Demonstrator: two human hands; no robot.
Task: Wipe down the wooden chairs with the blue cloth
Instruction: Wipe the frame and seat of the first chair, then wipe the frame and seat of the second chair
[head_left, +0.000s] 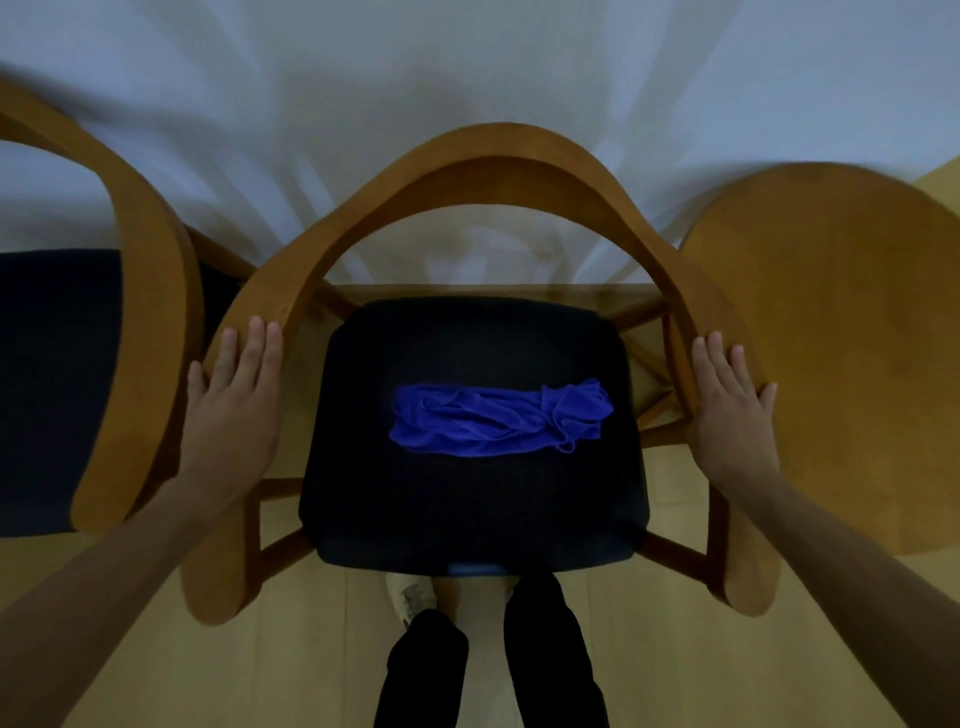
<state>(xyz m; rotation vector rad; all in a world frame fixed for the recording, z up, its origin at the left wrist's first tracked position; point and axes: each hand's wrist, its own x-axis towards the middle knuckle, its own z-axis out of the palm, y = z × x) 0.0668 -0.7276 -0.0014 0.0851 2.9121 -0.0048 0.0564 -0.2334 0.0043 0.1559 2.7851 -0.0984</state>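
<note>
While straight fingers lie flat on wood, neither hand grips anything: the left hand (231, 410) rests on the chair's (498, 161) curved armrest at 9 o'clock, the right hand (732, 410) on its armrest at 3 o'clock, likely steadying or positioning it. Between them, at the seat's (467, 519) centre, the blue cloth (493, 421) lies bunched, parked within reach. 1 more chair (150, 291) stands at 9 o'clock, a round wooden top (841, 322) at 3 o'clock.

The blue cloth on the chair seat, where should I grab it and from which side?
Take the blue cloth at its bunched right end, coming straight down from above with the right hand. It lies crumpled flat across the dark seat, and the folds piled there give the fingers something to pinch.
</note>
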